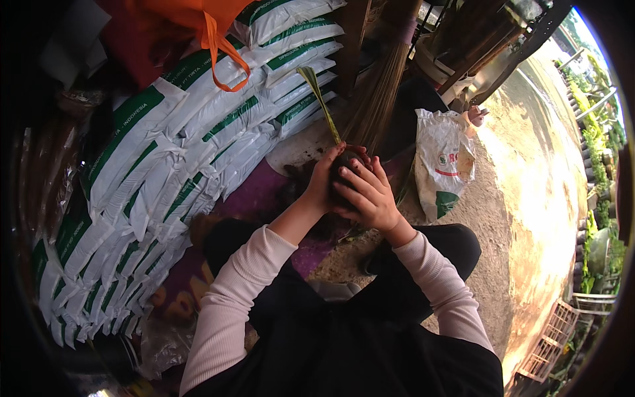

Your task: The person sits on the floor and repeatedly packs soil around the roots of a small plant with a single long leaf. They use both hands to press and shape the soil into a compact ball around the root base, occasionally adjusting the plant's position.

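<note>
A dark, rounded clump that looks like soil is cupped between my two hands over the ground before me. My left hand wraps its left side, and my right hand lies across its right side with fingers spread. A long, narrow green-yellow leaf rises from the clump, past the left fingertips. Dark smears mark my fingers. Beneath them is a purple printed sheet with loose dark soil on it. The clump's underside is hidden by my hands.
Stacked white-and-green plastic sacks fill the left, with an orange bag above. A stick broom stands ahead. To the right, a crumpled white sack lies on rough concrete. A slatted crate sits lower right.
</note>
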